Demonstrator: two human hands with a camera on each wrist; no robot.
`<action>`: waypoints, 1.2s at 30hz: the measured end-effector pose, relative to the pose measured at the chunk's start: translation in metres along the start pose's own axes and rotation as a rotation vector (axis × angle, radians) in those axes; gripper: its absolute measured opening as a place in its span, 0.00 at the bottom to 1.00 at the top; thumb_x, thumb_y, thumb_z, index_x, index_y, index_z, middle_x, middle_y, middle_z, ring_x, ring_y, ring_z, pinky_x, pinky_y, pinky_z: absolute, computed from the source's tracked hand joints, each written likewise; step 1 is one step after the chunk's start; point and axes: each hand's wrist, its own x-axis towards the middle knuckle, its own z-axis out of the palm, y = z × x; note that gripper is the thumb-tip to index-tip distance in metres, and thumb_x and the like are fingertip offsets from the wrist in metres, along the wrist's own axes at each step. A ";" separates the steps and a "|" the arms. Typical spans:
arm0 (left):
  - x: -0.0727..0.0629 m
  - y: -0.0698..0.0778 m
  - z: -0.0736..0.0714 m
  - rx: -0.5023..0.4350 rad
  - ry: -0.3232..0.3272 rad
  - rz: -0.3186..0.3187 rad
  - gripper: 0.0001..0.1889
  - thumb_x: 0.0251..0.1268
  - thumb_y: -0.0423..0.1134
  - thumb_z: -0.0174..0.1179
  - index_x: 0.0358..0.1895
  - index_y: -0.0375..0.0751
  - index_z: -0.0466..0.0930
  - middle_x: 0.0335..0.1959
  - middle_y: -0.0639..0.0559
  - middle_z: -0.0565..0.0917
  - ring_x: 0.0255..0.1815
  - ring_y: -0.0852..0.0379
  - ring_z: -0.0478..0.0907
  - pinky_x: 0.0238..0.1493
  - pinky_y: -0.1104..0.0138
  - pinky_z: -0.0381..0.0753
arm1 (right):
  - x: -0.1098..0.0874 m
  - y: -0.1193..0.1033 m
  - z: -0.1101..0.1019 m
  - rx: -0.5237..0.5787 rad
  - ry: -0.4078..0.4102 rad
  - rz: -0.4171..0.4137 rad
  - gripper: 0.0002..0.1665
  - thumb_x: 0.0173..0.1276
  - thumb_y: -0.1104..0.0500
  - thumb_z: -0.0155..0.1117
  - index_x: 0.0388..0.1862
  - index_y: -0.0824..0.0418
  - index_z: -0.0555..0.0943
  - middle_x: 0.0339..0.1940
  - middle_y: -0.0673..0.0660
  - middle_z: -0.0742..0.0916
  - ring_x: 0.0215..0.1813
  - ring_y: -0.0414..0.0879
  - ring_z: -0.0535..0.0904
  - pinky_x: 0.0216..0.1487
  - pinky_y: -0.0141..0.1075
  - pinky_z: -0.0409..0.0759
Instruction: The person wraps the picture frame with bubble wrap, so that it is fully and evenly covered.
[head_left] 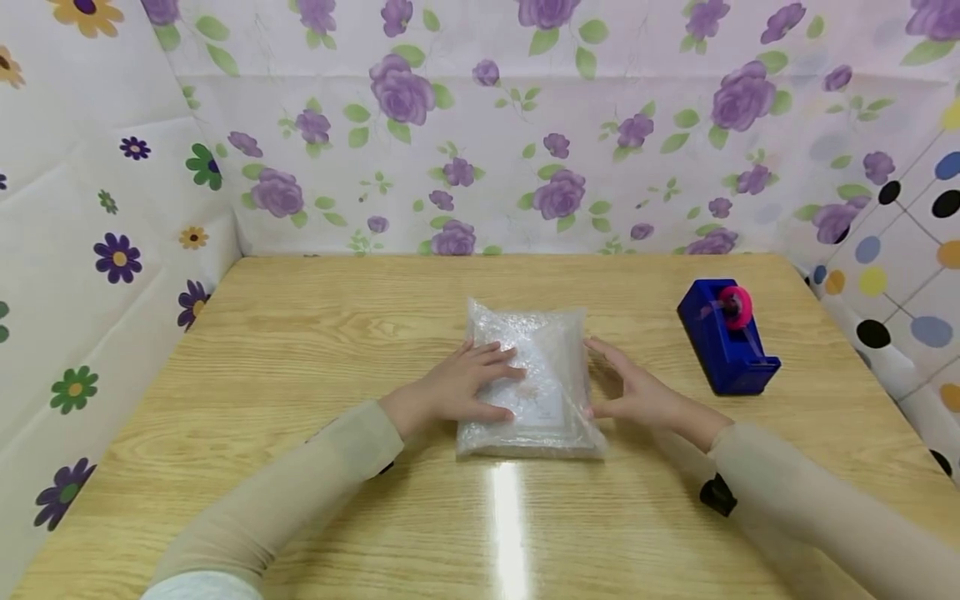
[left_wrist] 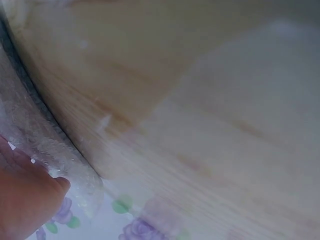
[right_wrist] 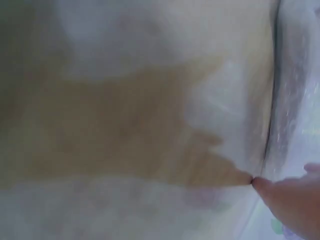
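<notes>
A flat square package in clear bubble wrap (head_left: 543,383) lies on the wooden table, with a pale printed sheet visible through the plastic. My left hand (head_left: 468,382) rests on its left part, fingers spread across the top. At the right edge of the package, my right hand (head_left: 643,398) holds its thumb and forefinger apart, the tips close to the wrap. The left wrist view shows part of that hand (left_wrist: 27,200) against the crinkled wrap (left_wrist: 30,120). In the right wrist view a fingertip of the right hand (right_wrist: 292,200) touches the tabletop beside the wrap (right_wrist: 295,75).
A blue tape dispenser (head_left: 723,342) with a pink-cored roll stands to the right of the package. Flower-patterned cloth (head_left: 465,125) hangs behind the table (head_left: 337,308), with more patterned cloth along both sides.
</notes>
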 end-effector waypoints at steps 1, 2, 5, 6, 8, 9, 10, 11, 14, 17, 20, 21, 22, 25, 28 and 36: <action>0.000 0.000 -0.001 -0.002 0.000 0.001 0.34 0.58 0.63 0.58 0.67 0.56 0.68 0.75 0.52 0.57 0.77 0.47 0.47 0.75 0.44 0.38 | 0.004 0.001 -0.002 -0.021 -0.022 0.008 0.61 0.54 0.53 0.75 0.77 0.61 0.46 0.78 0.66 0.48 0.76 0.67 0.43 0.71 0.65 0.46; -0.001 0.000 -0.001 -0.006 -0.001 0.002 0.34 0.58 0.63 0.58 0.67 0.56 0.68 0.75 0.52 0.57 0.77 0.47 0.47 0.75 0.44 0.38 | 0.007 0.002 -0.004 -0.042 -0.047 0.005 0.63 0.53 0.52 0.75 0.77 0.60 0.44 0.78 0.66 0.46 0.76 0.66 0.41 0.71 0.65 0.45; -0.001 0.000 -0.002 -0.017 -0.004 0.007 0.34 0.58 0.63 0.58 0.67 0.55 0.68 0.75 0.52 0.57 0.77 0.46 0.46 0.75 0.44 0.38 | 0.016 0.006 -0.008 -0.081 -0.104 -0.040 0.66 0.52 0.51 0.76 0.77 0.63 0.41 0.78 0.66 0.44 0.77 0.64 0.38 0.73 0.63 0.42; -0.001 0.000 -0.002 -0.020 -0.004 0.009 0.34 0.58 0.63 0.58 0.67 0.55 0.68 0.75 0.51 0.57 0.77 0.46 0.46 0.75 0.44 0.38 | 0.018 0.007 -0.009 -0.095 -0.120 -0.047 0.67 0.52 0.51 0.76 0.77 0.64 0.40 0.78 0.66 0.43 0.77 0.64 0.37 0.73 0.63 0.41; -0.002 0.001 -0.002 -0.028 -0.004 0.012 0.34 0.58 0.62 0.58 0.67 0.55 0.68 0.75 0.51 0.57 0.77 0.46 0.46 0.75 0.44 0.38 | 0.022 0.010 -0.010 -0.105 -0.143 -0.057 0.70 0.50 0.50 0.77 0.77 0.65 0.38 0.77 0.66 0.40 0.77 0.63 0.34 0.73 0.62 0.40; -0.002 0.001 -0.002 -0.033 -0.004 0.012 0.34 0.58 0.62 0.59 0.67 0.55 0.68 0.75 0.51 0.57 0.77 0.46 0.46 0.75 0.44 0.37 | 0.024 0.011 -0.010 -0.108 -0.154 -0.058 0.72 0.49 0.50 0.77 0.77 0.65 0.36 0.77 0.67 0.39 0.77 0.63 0.33 0.73 0.62 0.40; -0.002 0.001 -0.002 -0.037 -0.004 0.013 0.34 0.58 0.62 0.59 0.67 0.55 0.68 0.75 0.51 0.57 0.77 0.46 0.46 0.75 0.44 0.37 | 0.026 0.011 -0.011 -0.110 -0.163 -0.053 0.74 0.48 0.49 0.78 0.76 0.65 0.35 0.77 0.67 0.38 0.77 0.63 0.32 0.73 0.62 0.40; -0.002 0.001 -0.001 -0.040 -0.003 0.013 0.34 0.58 0.62 0.59 0.67 0.55 0.68 0.75 0.51 0.57 0.77 0.46 0.46 0.75 0.44 0.37 | 0.028 0.011 -0.011 -0.109 -0.173 -0.049 0.76 0.47 0.48 0.78 0.76 0.65 0.33 0.77 0.67 0.36 0.77 0.63 0.31 0.73 0.62 0.39; -0.002 0.001 -0.001 -0.043 -0.004 0.013 0.34 0.58 0.61 0.59 0.67 0.55 0.68 0.75 0.51 0.57 0.77 0.47 0.46 0.75 0.45 0.37 | 0.033 0.012 -0.011 -0.101 -0.192 -0.035 0.81 0.43 0.46 0.79 0.75 0.64 0.29 0.75 0.67 0.33 0.76 0.63 0.27 0.73 0.62 0.37; -0.002 0.000 0.000 -0.048 -0.004 0.012 0.34 0.58 0.61 0.59 0.67 0.55 0.68 0.75 0.51 0.57 0.77 0.47 0.46 0.75 0.45 0.37 | 0.037 0.012 -0.011 -0.087 -0.199 -0.031 0.84 0.40 0.43 0.80 0.75 0.63 0.26 0.75 0.66 0.30 0.75 0.63 0.24 0.72 0.63 0.34; -0.001 -0.001 -0.001 -0.059 -0.003 0.010 0.34 0.58 0.61 0.60 0.67 0.54 0.68 0.75 0.51 0.58 0.77 0.47 0.46 0.75 0.45 0.37 | 0.041 0.012 -0.012 -0.079 -0.198 -0.042 0.87 0.37 0.41 0.80 0.75 0.61 0.24 0.75 0.64 0.28 0.75 0.63 0.22 0.71 0.64 0.33; -0.001 -0.001 -0.001 -0.059 -0.004 0.007 0.36 0.57 0.61 0.60 0.69 0.52 0.66 0.75 0.50 0.58 0.77 0.47 0.46 0.75 0.46 0.37 | 0.041 0.013 -0.012 -0.076 -0.197 -0.044 0.87 0.36 0.40 0.80 0.75 0.60 0.24 0.75 0.64 0.28 0.74 0.63 0.22 0.71 0.65 0.33; -0.001 -0.001 -0.001 -0.057 -0.005 0.002 0.38 0.57 0.61 0.60 0.70 0.50 0.64 0.75 0.50 0.58 0.77 0.47 0.46 0.76 0.47 0.37 | 0.042 0.013 -0.012 -0.074 -0.197 -0.050 0.88 0.36 0.39 0.80 0.75 0.60 0.24 0.75 0.63 0.28 0.74 0.63 0.22 0.71 0.65 0.32; 0.000 -0.001 -0.001 -0.059 -0.002 -0.017 0.45 0.56 0.61 0.61 0.73 0.43 0.57 0.75 0.47 0.58 0.77 0.48 0.48 0.76 0.50 0.37 | 0.043 0.016 -0.011 -0.067 -0.198 -0.064 0.89 0.34 0.38 0.80 0.75 0.59 0.23 0.75 0.64 0.28 0.75 0.63 0.22 0.71 0.65 0.32; 0.000 -0.001 -0.001 -0.071 0.006 -0.035 0.49 0.55 0.61 0.62 0.74 0.39 0.52 0.74 0.43 0.58 0.77 0.48 0.49 0.77 0.52 0.38 | 0.045 0.018 -0.010 -0.073 -0.198 -0.078 0.89 0.34 0.36 0.79 0.75 0.59 0.23 0.75 0.64 0.28 0.75 0.63 0.22 0.71 0.65 0.32; 0.000 -0.001 -0.003 -0.158 0.013 -0.066 0.51 0.52 0.59 0.66 0.74 0.40 0.52 0.76 0.43 0.53 0.76 0.43 0.49 0.77 0.54 0.37 | 0.048 0.007 -0.014 -0.262 -0.208 -0.077 0.89 0.31 0.34 0.79 0.75 0.67 0.30 0.76 0.70 0.35 0.76 0.66 0.28 0.72 0.64 0.37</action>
